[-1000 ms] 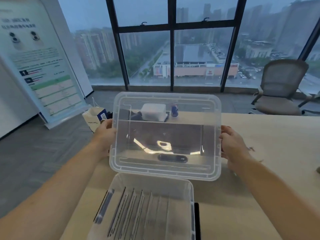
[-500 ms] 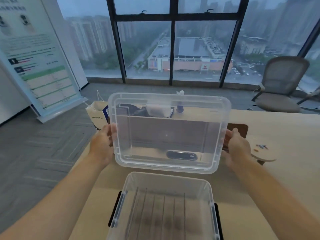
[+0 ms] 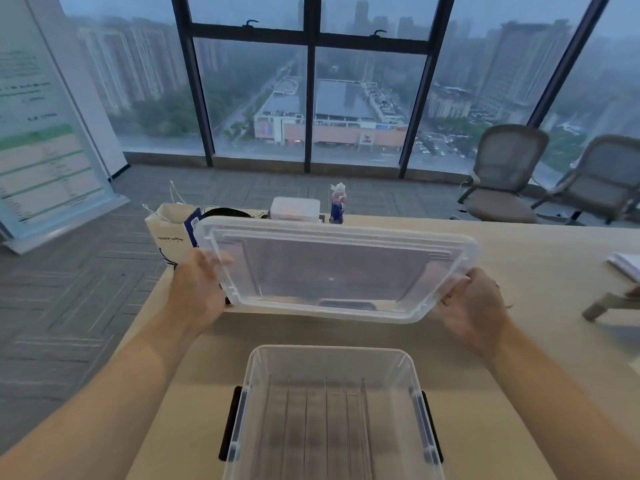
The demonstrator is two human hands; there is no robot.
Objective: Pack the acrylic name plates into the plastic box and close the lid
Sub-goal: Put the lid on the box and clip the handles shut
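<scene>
Illumination is dim, cool daylight entering through the far window [image 3: 311,98], where haze flattens contrast on the distant buildings. Shadows are soft: a faint one lies on the table [image 3: 519,258] beneath the raised lid [image 3: 332,271], whose clear plastic shows only weak sheen and no harsh glare. Wide-angle distortion bows the window frames and the left banner [image 3: 41,133], and fine detail is soft overall, with blur on the near box [image 3: 332,410].
</scene>
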